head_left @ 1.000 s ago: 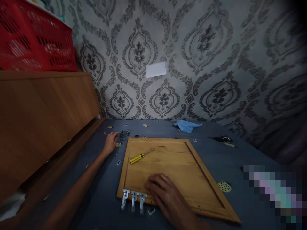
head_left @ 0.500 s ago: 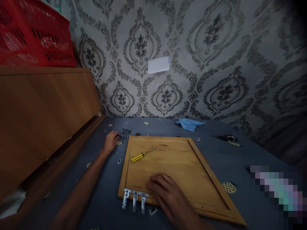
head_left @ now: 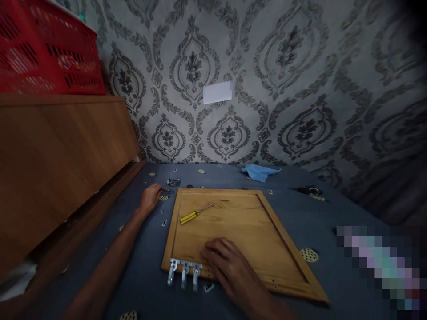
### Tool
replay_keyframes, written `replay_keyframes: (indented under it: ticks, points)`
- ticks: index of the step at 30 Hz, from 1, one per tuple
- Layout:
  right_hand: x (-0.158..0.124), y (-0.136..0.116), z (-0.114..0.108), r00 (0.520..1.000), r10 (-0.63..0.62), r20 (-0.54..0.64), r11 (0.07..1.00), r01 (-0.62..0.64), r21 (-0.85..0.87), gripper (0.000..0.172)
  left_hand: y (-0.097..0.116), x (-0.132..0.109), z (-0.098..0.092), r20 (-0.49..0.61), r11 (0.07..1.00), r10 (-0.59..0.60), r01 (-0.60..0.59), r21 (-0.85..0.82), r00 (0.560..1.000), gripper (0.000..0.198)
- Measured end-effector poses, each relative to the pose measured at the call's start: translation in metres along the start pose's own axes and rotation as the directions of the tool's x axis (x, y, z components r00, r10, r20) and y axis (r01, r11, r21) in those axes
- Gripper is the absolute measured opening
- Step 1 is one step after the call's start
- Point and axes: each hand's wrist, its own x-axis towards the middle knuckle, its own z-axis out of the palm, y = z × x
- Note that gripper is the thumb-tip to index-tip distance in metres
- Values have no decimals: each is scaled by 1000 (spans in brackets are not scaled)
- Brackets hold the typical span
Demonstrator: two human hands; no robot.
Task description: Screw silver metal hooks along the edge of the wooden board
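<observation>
My left hand [head_left: 151,197] rests on the patterned blue cloth left of the wooden panel, fingers bent together at a thin metal piece [head_left: 168,190]; what is between the fingertips is hidden. A small heap of metal parts [head_left: 174,182] lies just beyond it. My right hand [head_left: 230,266] lies palm down on the near part of the framed wooden panel [head_left: 240,222], its fingers stretched loosely over the wood. Left of those fingers, a row of three silver metal hinges [head_left: 184,269] sits along the panel's near edge. A yellow-handled screwdriver [head_left: 190,217] lies on the panel, shaft pointing right.
A light blue cloth [head_left: 260,172] and a dark tool [head_left: 309,191] lie toward the back right. At the left stands a brown wooden cabinet [head_left: 66,142] with a red basket [head_left: 70,53] on top. Patterned wallpaper rises behind; a blurred-out object [head_left: 380,262] is at right.
The whole view has shifted slightly, so things sit a little farther left. My left hand has drawn slightly away from the metal parts; my right hand stays on the panel.
</observation>
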Motion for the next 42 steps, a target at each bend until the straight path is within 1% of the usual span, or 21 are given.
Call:
replay_keyframes:
  ticks: [5, 9, 12, 14, 16, 19, 21, 24, 26, 28, 30, 33, 39, 42]
  points:
    - [0, 0, 0, 1000, 6, 12, 1000, -6, -1, 30, -5, -11, -12, 3, 989, -82, 82, -120, 997, 36]
    - [0, 1, 2, 1000, -10, -1, 1000, 10, -20, 34, -8, -23, -20, 23, 952, -171, 171, -255, 985, 37]
    - [0, 2, 2, 1000, -27, -16, 999, 26, -38, 34, -5, -28, -24, 77, 896, -219, 231, -380, 973, 38]
    - [0, 2, 1, 999, -31, -23, 999, 30, -26, 35, 3, -30, -27, 137, 849, -225, 263, -458, 965, 37]
    - [0, 3, 1, 999, -32, -37, 999, 32, 2, 35, 16, -32, -32, 208, 804, -204, 285, -522, 957, 37]
    - [-3, 0, -1, 994, -13, -111, 998, 20, 59, 38, 46, -38, -39, 331, 745, -123, 307, -593, 936, 33]
    - [-5, -4, -2, 985, 33, -169, 995, -16, 99, 41, 71, -44, -43, 422, 710, -44, 325, -624, 906, 29]
    - [-6, -14, -5, 972, 108, -208, 985, -76, 156, 46, 109, -55, -46, 526, 661, 69, 356, -661, 848, 25]
    - [-6, -19, -6, 969, 115, -218, 977, -70, 202, 46, 131, -63, -47, 568, 631, 122, 378, -678, 814, 27]
    - [-5, -22, -5, 968, 102, -229, 971, -46, 235, 44, 146, -68, -47, 602, 610, 160, 401, -683, 783, 27]
    - [-5, -23, -4, 969, 91, -231, 969, -33, 243, 39, 156, -71, -46, 625, 600, 184, 417, -683, 759, 25]
    - [-5, -22, -2, 971, 87, -222, 969, -31, 246, 31, 162, -74, -45, 641, 592, 204, 428, -683, 740, 21]
    - [-5, -18, 1, 972, 69, -226, 960, -3, 280, 22, 167, -79, -43, 656, 574, 245, 439, -692, 714, 22]
    - [-4, -18, 1, 970, 68, -234, 955, 5, 297, 17, 169, -80, -42, 653, 560, 256, 441, -701, 713, 24]
